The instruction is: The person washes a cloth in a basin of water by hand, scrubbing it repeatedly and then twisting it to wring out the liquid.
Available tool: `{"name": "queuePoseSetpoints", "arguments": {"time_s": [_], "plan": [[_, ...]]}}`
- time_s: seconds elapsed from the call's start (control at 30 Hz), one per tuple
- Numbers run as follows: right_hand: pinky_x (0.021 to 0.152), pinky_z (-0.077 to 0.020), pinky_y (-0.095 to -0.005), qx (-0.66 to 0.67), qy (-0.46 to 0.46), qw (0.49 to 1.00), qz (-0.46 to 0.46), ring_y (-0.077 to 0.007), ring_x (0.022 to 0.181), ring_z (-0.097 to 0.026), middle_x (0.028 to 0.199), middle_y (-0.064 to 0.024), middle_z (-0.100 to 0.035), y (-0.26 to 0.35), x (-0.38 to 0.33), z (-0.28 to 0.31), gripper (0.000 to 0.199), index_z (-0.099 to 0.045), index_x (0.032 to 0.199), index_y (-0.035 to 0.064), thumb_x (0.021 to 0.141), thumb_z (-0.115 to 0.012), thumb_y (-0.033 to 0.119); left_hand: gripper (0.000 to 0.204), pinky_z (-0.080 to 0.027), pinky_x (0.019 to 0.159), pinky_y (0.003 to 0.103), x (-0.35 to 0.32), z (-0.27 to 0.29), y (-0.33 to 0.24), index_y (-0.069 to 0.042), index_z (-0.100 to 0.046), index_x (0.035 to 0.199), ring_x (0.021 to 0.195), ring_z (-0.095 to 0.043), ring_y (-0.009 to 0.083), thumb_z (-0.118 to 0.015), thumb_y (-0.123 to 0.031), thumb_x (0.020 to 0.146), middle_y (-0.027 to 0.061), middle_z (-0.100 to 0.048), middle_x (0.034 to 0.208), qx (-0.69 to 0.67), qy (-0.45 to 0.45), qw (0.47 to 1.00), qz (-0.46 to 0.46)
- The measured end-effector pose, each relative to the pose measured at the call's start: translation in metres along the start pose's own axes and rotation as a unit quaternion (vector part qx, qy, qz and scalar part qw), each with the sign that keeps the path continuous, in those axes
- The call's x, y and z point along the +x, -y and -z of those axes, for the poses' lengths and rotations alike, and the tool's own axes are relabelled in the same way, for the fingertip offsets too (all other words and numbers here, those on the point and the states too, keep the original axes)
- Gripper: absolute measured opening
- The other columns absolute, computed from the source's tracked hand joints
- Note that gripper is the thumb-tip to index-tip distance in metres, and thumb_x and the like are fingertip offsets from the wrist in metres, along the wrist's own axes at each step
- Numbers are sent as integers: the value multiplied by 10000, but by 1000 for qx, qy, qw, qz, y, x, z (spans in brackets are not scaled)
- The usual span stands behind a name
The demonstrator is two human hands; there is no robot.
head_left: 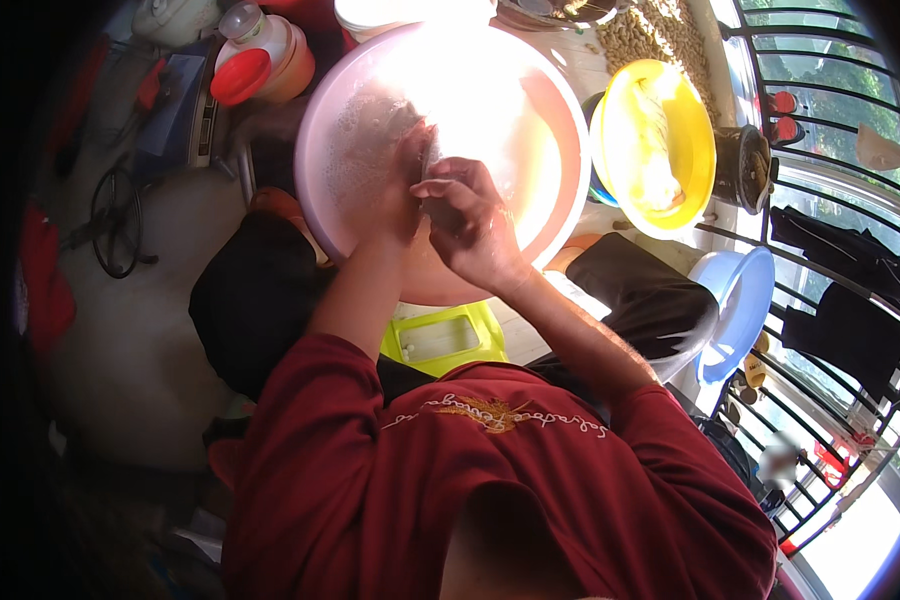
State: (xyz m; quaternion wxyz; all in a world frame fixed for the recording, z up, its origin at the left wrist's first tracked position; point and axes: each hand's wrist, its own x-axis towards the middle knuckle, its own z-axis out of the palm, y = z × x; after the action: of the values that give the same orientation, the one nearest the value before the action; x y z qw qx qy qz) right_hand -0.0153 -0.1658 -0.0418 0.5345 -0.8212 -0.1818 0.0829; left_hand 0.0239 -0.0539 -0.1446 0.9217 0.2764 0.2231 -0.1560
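Both hands are together over a large pink basin between my knees. Suds and cloudy water lie in it, and strong sunlight bleaches its far side. My left hand is closed, its fingers raised and partly in shade. Against it presses my right hand, thumb and fingers curled inward. A small greyish, wet-looking piece shows between them at the fingertips; glare and shadow hide what it is.
A yellow basin holding something pale stands to the right, with a light blue basin nearer me. A lime-green stool is below the pink basin. Barred windows line the right side. A red lid is at far left.
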Motion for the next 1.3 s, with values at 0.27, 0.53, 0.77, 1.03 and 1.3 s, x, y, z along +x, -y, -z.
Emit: {"name": "queuePoseSetpoints", "arguments": {"time_s": [0.27,0.53,0.77,1.03,1.3], "plan": [[723,-467,-382,-151,-111,977,101,-321,856,-527,944,-151,-503,-16,14,-27,312,-599,1015,87,719,-666,155,322,-449,740,312,-1,-5,20,-134,-526,1020,834,-514,165,-515,-408,850,16,-515,875,-77,-31,994,-66],[746,-445,-417,-132,-113,975,-142,-326,858,-563,899,-210,-535,-66,35,-13,311,-536,959,3,817,-594,273,241,-485,735,327,19,-14,13,-24,-562,956,819,-582,205,-491,-223,839,99,-599,928,-72,-192,979,-11],[914,-393,-397,-142,-32,971,-190,-364,1062,-473,1085,-223,-479,-126,15,-3,550,-489,1128,10,736,-664,353,261,-426,761,287,34,3,14,-16,-539,1041,871,-543,151,-576,-180,841,72,-604,934,307,-143,912,-230],[889,-414,-320,-35,33,968,-247,-294,1029,-535,1044,-186,-574,-131,23,3,461,-519,1095,-15,681,-605,168,441,-460,759,344,54,50,25,-8,-509,1158,885,-612,258,-632,-205,783,155,-635,967,484,-229,840,-85],[822,-471,-346,-4,-2,1000,6,-267,1050,-515,1123,-104,-484,-6,-6,-9,357,-658,892,77,631,-542,-137,393,-466,769,280,-3,4,-4,-59,-543,1080,878,-574,176,-550,-371,841,59,-592,954,-78,14,997,-18]]}}
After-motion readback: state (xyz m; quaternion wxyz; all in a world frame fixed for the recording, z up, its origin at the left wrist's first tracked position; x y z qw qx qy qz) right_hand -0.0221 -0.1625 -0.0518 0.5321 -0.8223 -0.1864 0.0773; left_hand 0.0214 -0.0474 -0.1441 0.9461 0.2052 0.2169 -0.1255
